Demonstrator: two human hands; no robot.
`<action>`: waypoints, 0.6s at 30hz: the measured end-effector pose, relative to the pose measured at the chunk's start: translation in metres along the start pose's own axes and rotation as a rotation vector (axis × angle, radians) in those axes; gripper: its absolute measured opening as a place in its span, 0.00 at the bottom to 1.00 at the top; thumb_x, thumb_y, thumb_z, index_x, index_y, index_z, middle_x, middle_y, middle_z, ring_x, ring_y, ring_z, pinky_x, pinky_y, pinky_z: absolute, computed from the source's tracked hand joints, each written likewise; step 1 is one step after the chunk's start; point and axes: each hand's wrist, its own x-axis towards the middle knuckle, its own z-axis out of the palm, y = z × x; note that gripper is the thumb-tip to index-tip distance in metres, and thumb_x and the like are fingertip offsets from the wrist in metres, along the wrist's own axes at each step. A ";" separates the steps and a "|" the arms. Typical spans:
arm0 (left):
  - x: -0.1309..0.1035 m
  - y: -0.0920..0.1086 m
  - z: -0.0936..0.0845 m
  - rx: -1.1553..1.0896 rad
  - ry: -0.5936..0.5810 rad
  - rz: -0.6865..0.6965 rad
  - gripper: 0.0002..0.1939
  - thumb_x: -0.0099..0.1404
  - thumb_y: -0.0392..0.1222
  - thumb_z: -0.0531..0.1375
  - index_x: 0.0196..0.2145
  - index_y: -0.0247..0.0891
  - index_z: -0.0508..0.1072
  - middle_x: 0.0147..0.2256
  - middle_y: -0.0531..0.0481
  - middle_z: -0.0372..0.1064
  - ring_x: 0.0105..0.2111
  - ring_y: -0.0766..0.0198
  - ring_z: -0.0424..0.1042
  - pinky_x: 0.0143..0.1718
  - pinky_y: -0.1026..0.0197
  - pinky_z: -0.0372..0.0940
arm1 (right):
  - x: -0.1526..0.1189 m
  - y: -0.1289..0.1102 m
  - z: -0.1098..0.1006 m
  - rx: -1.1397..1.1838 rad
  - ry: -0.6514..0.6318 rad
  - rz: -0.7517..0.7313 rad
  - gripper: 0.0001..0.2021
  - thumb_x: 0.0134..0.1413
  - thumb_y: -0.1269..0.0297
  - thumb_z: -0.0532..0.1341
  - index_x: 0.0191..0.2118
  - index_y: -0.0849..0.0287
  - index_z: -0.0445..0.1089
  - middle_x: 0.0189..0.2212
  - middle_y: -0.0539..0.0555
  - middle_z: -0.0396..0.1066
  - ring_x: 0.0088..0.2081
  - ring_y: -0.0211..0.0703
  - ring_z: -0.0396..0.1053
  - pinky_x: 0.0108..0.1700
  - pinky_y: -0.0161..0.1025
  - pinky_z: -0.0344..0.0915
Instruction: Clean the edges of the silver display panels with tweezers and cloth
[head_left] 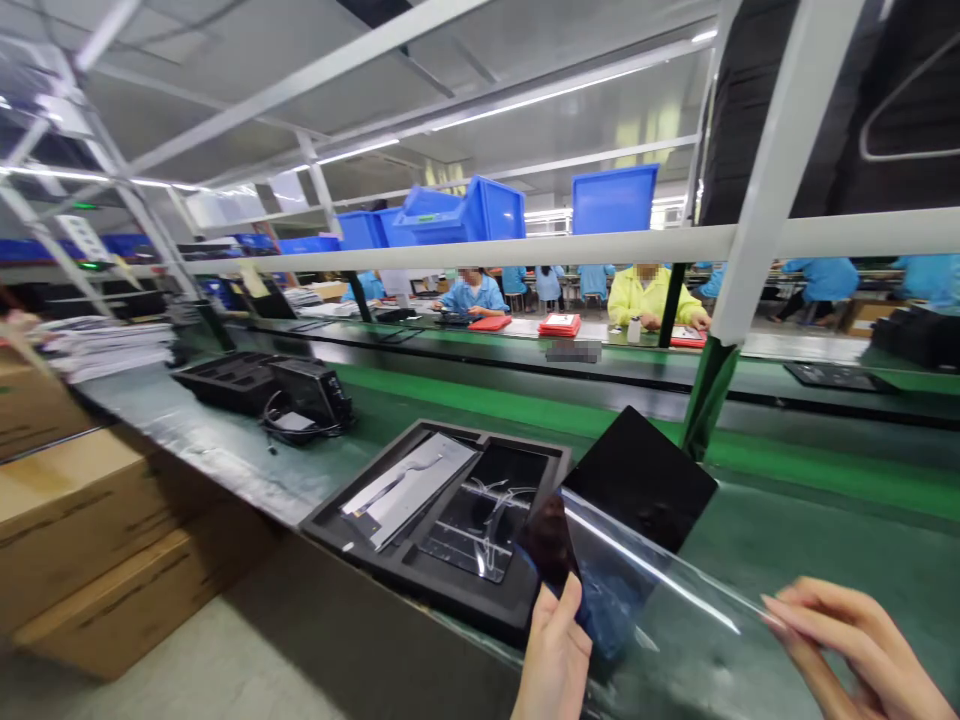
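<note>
My left hand [556, 645] grips the lower edge of a dark, glossy screen panel [551, 545], thumb across its face. A clear plastic film [675, 585] stretches from the panel to the right, over the bench. The film's far corner is pinched between the thumb and fingers of my right hand [862, 635]. Beyond the held panel lies a flat black panel [637, 475] on the bench. Left of my left hand is a black foam tray [360, 560] with two compartments, one holding a screen with a ribbon cable [409, 480], the other a dark screen [487, 515] with clear strips on it.
A black box with cables [307, 395] and another black tray [225, 375] sit farther left on the bench. Cardboard boxes [75, 520] stand below its left edge. A white post [780, 170] rises at the right. Co-workers [641, 295] sit across the green line.
</note>
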 end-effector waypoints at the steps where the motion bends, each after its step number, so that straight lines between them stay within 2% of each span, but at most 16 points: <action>1: 0.000 0.000 0.001 0.003 0.011 -0.004 0.17 0.56 0.45 0.72 0.42 0.44 0.76 0.49 0.51 0.76 0.57 0.57 0.70 0.58 0.57 0.64 | 0.015 -0.018 0.003 -0.051 -0.074 -0.051 0.05 0.56 0.60 0.66 0.31 0.50 0.78 0.28 0.52 0.76 0.27 0.42 0.74 0.25 0.34 0.69; 4: -0.002 0.000 0.008 -0.006 0.010 -0.016 0.15 0.61 0.43 0.70 0.45 0.46 0.75 0.48 0.53 0.76 0.58 0.60 0.68 0.61 0.57 0.61 | 0.058 -0.068 0.019 -0.092 -0.258 -0.141 0.08 0.63 0.64 0.60 0.33 0.53 0.74 0.27 0.50 0.76 0.25 0.37 0.72 0.27 0.32 0.66; 7: -0.006 0.001 0.019 -0.045 -0.029 -0.036 0.15 0.64 0.42 0.67 0.48 0.46 0.74 0.49 0.50 0.76 0.57 0.58 0.70 0.61 0.53 0.63 | 0.094 -0.099 0.041 -0.175 -0.392 -0.135 0.11 0.65 0.68 0.56 0.30 0.55 0.70 0.22 0.47 0.74 0.23 0.35 0.70 0.26 0.31 0.61; 10: -0.010 0.002 0.026 -0.066 0.011 -0.088 0.14 0.66 0.37 0.64 0.50 0.43 0.74 0.50 0.48 0.76 0.55 0.58 0.72 0.59 0.54 0.64 | 0.123 -0.117 0.059 -0.206 -0.525 -0.041 0.08 0.58 0.71 0.62 0.28 0.56 0.67 0.20 0.44 0.71 0.21 0.35 0.68 0.25 0.31 0.56; 13: -0.013 0.003 0.026 -0.100 0.051 -0.131 0.15 0.68 0.35 0.61 0.52 0.42 0.74 0.51 0.46 0.75 0.55 0.58 0.72 0.60 0.54 0.65 | 0.148 -0.131 0.071 -0.183 -0.649 0.052 0.10 0.58 0.72 0.62 0.26 0.57 0.65 0.19 0.43 0.67 0.21 0.34 0.67 0.27 0.30 0.55; 18: -0.017 0.006 0.027 -0.127 -0.015 -0.173 0.17 0.69 0.40 0.61 0.55 0.42 0.73 0.54 0.44 0.74 0.57 0.54 0.71 0.60 0.50 0.64 | 0.170 -0.143 0.079 -0.214 -0.669 -0.050 0.09 0.57 0.70 0.63 0.26 0.59 0.66 0.20 0.42 0.65 0.23 0.32 0.64 0.29 0.30 0.51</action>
